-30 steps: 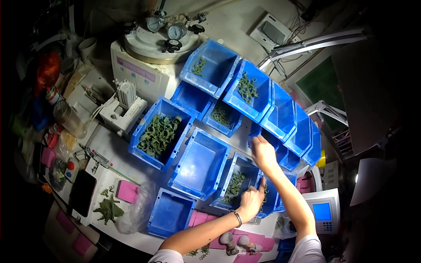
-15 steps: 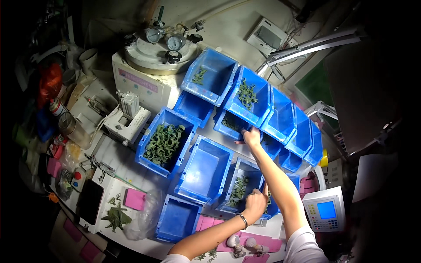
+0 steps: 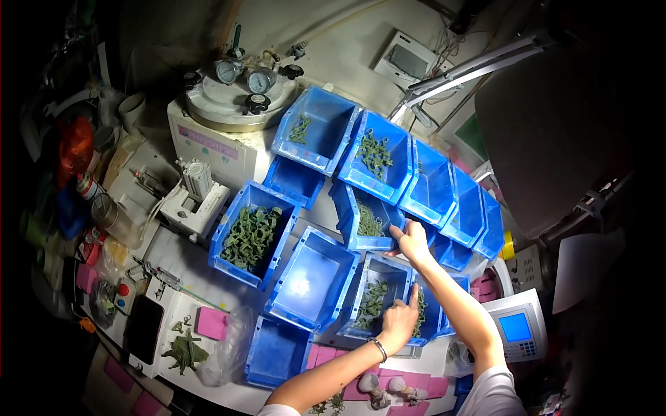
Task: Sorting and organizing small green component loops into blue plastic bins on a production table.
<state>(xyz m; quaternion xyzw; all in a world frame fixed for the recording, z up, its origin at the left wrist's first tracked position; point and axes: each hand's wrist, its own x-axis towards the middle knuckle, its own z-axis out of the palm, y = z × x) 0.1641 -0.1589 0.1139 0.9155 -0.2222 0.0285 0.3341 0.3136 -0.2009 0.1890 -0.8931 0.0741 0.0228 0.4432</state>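
My right hand (image 3: 409, 239) grips the right end of a blue bin (image 3: 359, 244) holding small green pieces (image 3: 368, 220), tilted among the upper bins. My left hand (image 3: 399, 315), with a bracelet at the wrist, lies lower down at a front blue bin (image 3: 367, 273) with curled green pieces (image 3: 370, 301). Its index finger reaches along that bin's right side and the other fingers are curled, their contents hidden. An unoccupied blue bin (image 3: 319, 263) is to the left of it, and a fuller bin of green rings (image 3: 250, 236) lies farther left.
Stacked blue bins (image 3: 433, 180) run across the back. A white machine with gauges (image 3: 215, 139), a small white fixture (image 3: 194, 201) and a phone (image 3: 146, 327) are at left. A lamp arm (image 3: 472, 69) reaches over the back; a device with blue screen (image 3: 513, 326) is at right.
My right hand went up to the middle bin of small green pieces and has pulled it toward me, tilting it. My left hand has stayed at the front bin.
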